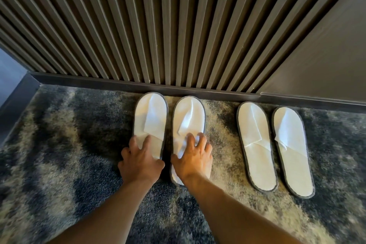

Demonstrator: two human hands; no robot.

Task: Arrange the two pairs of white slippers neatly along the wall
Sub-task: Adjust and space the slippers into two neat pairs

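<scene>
While flat white slippers lie on mottled carpet, hands press two.

Two bare forearms — left hand, right hand — no sleeves, rings, or watch.

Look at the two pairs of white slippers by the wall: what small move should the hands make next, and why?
Probably the left hand should draw the leftmost slipper slightly back. Its toe looks nearer the baseboard than that of its partner under the right hand. The right pair already sits together, slightly angled.
</scene>
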